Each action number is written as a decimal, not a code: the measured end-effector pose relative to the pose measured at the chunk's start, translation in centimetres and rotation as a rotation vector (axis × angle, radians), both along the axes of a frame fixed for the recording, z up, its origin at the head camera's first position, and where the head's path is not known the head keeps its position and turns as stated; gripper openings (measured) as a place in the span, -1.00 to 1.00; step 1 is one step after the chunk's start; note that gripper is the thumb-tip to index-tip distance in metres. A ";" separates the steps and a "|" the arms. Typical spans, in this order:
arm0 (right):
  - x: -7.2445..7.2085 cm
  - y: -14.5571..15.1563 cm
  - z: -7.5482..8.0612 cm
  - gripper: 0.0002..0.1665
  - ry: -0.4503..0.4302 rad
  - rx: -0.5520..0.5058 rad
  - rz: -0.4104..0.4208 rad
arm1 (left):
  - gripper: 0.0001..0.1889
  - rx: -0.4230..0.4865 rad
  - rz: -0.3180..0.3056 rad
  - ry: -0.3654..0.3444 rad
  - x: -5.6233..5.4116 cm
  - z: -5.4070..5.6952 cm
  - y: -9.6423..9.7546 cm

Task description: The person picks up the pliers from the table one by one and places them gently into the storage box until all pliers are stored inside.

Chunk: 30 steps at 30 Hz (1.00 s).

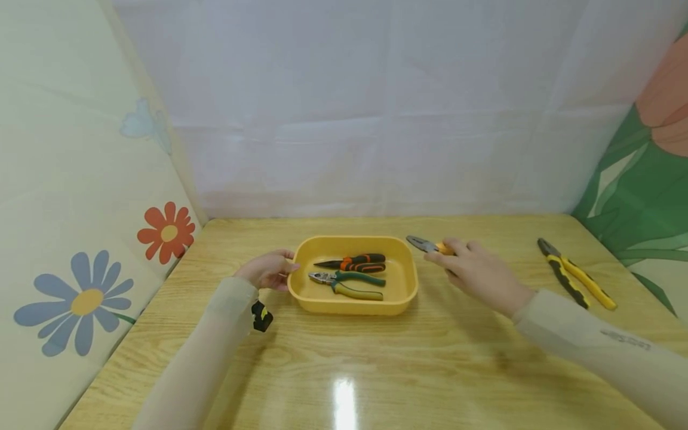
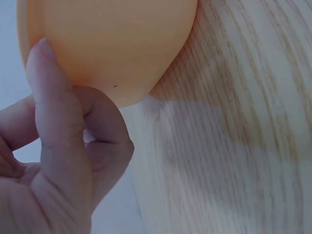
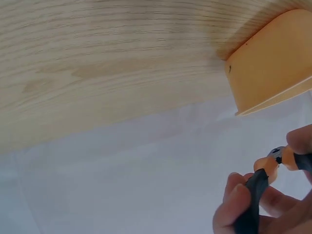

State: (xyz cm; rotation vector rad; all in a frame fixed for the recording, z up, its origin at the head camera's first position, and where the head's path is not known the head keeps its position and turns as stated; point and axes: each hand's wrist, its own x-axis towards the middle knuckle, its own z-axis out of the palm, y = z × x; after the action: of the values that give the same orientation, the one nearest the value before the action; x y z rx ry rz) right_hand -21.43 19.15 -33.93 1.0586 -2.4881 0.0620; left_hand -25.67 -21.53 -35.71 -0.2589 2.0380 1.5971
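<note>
A yellow tray (image 1: 352, 307) stands on the table, and my left hand (image 1: 267, 270) pinches its left rim between thumb and fingers. Inside it lie long-nose pliers (image 1: 363, 263) with black and orange handles, and below them combination pliers (image 1: 349, 285) with one green and one yellow handle. My right hand (image 1: 478, 272) grips another pair of pliers (image 1: 423, 243) by orange and black handles, held in the air by the tray's right end with the metal jaws pointing left. In the right wrist view those handles (image 3: 253, 195) run between the thumb and fingers.
At the table's right lie pliers (image 1: 575, 273) with yellow and black handles. A black and yellow object (image 1: 261, 316), partly hidden by the left sleeve, is near the left wrist. A white sheet (image 1: 376, 119) hangs behind the wooden table (image 1: 430, 370), with flowered cloths on both sides.
</note>
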 end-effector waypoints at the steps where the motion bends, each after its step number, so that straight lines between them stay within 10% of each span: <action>1: 0.0 -0.1 0.0 -0.40 0.003 0.002 0.002 | -0.67 0.000 0.003 -0.001 0.0 0.0 0.0; 16: -0.8 -1.9 0.2 -0.45 -0.017 -0.009 0.108 | -0.68 -0.004 0.001 -0.003 0.0 0.0 -0.1; 30: -3.3 -2.6 0.1 -0.30 0.089 0.008 0.415 | -0.65 -0.004 0.007 -0.005 0.1 0.3 0.0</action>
State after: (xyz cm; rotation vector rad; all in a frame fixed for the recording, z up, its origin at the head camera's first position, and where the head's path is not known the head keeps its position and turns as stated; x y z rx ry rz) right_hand -24.75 16.57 -33.83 1.5297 -2.1555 0.1257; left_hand -25.58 -21.49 -35.37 -0.2720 2.0388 1.5952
